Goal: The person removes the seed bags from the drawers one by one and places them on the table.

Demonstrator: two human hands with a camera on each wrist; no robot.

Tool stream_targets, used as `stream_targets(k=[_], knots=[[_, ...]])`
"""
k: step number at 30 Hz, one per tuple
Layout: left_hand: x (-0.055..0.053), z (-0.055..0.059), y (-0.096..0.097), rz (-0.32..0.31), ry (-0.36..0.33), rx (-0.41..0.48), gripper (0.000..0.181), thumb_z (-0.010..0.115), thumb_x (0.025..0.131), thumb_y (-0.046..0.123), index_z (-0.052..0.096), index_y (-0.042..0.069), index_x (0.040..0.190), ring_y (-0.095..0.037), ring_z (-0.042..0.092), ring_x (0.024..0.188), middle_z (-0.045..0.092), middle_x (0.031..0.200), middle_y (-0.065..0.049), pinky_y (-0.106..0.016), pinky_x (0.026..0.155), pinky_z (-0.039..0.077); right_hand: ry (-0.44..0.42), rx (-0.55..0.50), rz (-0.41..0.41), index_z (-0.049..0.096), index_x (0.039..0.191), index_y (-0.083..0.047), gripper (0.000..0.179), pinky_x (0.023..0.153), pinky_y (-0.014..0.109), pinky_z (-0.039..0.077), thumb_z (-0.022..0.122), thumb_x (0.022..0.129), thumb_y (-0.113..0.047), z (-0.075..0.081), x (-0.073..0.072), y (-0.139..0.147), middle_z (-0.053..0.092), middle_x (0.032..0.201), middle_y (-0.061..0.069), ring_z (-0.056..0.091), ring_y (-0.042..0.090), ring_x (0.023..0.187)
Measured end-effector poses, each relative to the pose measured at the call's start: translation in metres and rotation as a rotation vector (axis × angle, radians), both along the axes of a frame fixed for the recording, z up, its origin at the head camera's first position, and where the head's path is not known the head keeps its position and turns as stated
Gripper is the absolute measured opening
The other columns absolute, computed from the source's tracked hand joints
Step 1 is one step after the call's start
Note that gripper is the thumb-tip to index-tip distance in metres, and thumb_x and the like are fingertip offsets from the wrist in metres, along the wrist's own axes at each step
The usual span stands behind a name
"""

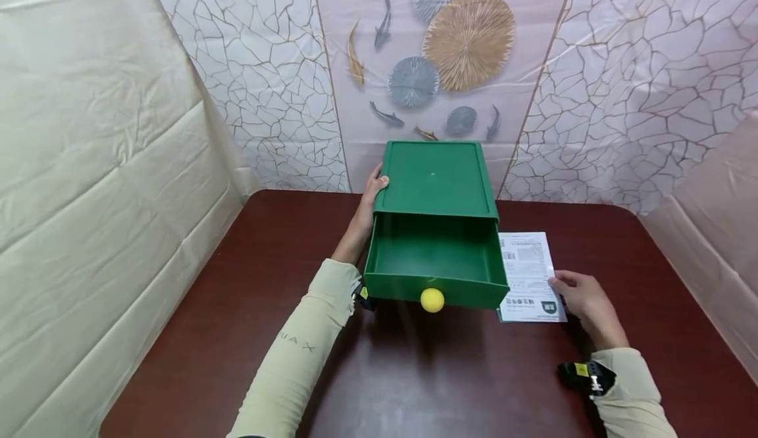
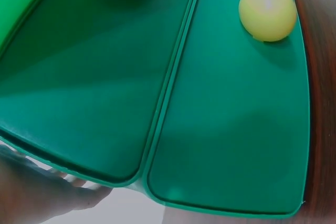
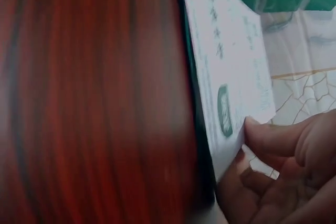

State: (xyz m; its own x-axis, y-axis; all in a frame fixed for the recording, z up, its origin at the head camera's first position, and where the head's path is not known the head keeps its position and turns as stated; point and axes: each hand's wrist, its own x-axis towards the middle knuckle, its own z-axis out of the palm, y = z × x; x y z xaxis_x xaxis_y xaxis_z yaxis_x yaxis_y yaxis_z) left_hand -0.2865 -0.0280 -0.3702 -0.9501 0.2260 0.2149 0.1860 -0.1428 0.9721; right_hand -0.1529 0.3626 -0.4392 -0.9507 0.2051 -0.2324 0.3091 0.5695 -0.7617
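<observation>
A green drawer cabinet (image 1: 435, 178) stands on the table with its top drawer (image 1: 435, 254) pulled out. The drawer's inside is bare, and a yellow knob (image 1: 432, 300) sits on its front. My left hand (image 1: 368, 204) rests along the cabinet's left side, thumb at the top edge. Two lower drawer fronts (image 2: 231, 129) with yellow knobs fill the left wrist view. Right of the cabinet lies a flat white printed pack (image 1: 527, 280) with a dark green logo and a dark edge. Its right edge is pinched between thumb and fingers of my right hand (image 1: 586, 300).
The dark red-brown wooden table (image 1: 249, 293) has rounded far corners. A patterned cloth backdrop (image 1: 272, 83) hangs right behind it, and pale cloth walls (image 1: 106, 162) close in at both sides. The pulled-out drawer juts toward me over the table.
</observation>
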Motion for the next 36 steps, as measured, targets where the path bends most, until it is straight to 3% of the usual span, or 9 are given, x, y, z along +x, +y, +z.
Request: stream_targets(k=[7, 15, 23, 29, 36], knots=[[0.002, 0.004, -0.004, -0.001, -0.010, -0.035, 0.086, 0.038, 0.096, 0.048, 0.009, 0.017, 0.171, -0.040, 0.027, 0.153, 0.015, 0.174, -0.015, -0.061, 0.119, 0.027, -0.009, 0.059, -0.060, 0.057, 0.136, 0.019, 0.046, 0.063, 0.030, 0.048, 0.054, 0.109, -0.018, -0.002, -0.003, -0.015, 0.071, 0.096, 0.020, 0.062, 0.015, 0.074], [0.003, 0.003, -0.001, 0.007, -0.021, -0.007, 0.086, 0.039, 0.096, 0.046, 0.011, 0.015, 0.171, -0.040, 0.027, 0.154, 0.016, 0.173, -0.016, -0.061, 0.120, 0.024, 0.000, 0.096, -0.100, 0.062, 0.134, 0.014, 0.047, 0.070, 0.033, 0.043, 0.060, 0.107, -0.024, -0.006, 0.000, -0.015, 0.071, 0.097, 0.019, 0.061, 0.021, 0.079], [0.001, 0.001, -0.002, 0.000, 0.007, 0.020, 0.086, 0.038, 0.097, 0.044, 0.010, 0.011, 0.171, -0.042, 0.030, 0.150, 0.018, 0.171, -0.019, -0.061, 0.118, 0.027, -0.009, 0.176, -0.115, 0.057, 0.144, 0.008, 0.052, 0.082, 0.046, 0.041, 0.057, 0.109, -0.031, -0.007, -0.001, -0.015, 0.064, 0.120, 0.030, 0.059, 0.037, 0.099], [0.000, 0.002, -0.003, 0.018, 0.012, 0.034, 0.086, 0.039, 0.096, 0.042, 0.012, 0.008, 0.170, -0.043, 0.029, 0.149, 0.017, 0.172, -0.021, -0.058, 0.119, 0.025, -0.034, 0.179, -0.111, 0.049, 0.152, 0.005, 0.057, 0.087, 0.055, 0.040, 0.049, 0.112, -0.035, -0.008, 0.000, -0.018, 0.062, 0.129, 0.033, 0.058, 0.039, 0.103], [0.001, 0.001, -0.001, 0.007, 0.016, 0.019, 0.086, 0.038, 0.097, 0.042, 0.010, 0.008, 0.170, -0.044, 0.028, 0.150, 0.016, 0.172, -0.021, -0.061, 0.119, 0.024, -0.053, 0.300, -0.066, 0.045, 0.157, 0.001, 0.056, 0.088, 0.063, 0.040, 0.041, 0.113, -0.034, -0.008, 0.001, -0.017, 0.050, 0.147, 0.036, 0.055, 0.047, 0.114]])
